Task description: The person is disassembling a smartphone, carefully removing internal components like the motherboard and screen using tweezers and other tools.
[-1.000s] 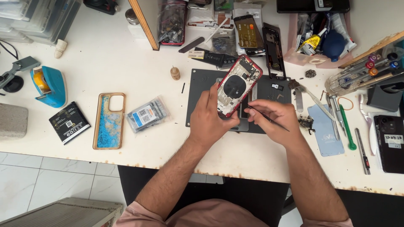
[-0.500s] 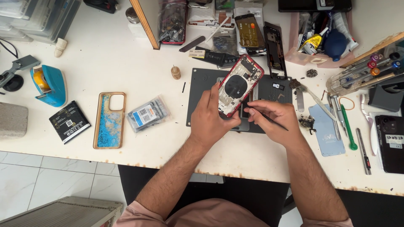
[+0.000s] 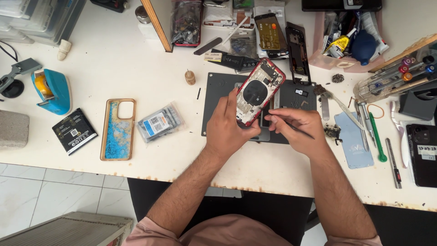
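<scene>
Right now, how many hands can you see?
2. The left hand holds the opened red phone over the grey mat; the right hand holds a thin tool.

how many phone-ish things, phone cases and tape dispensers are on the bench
Opened red phone housing, held by left hand: 1
Black phone, right edge: 1
Blue patterned phone case: 1
Blue tape dispenser: 1
Total: 4
The right hand holds a thin tool.

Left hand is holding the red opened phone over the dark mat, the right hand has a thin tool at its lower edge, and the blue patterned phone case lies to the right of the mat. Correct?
Not quite. In the head view the blue patterned phone case lies left of the dark mat, not right. The rest holds: left hand holds the red opened phone, right hand has the thin tool.
</scene>
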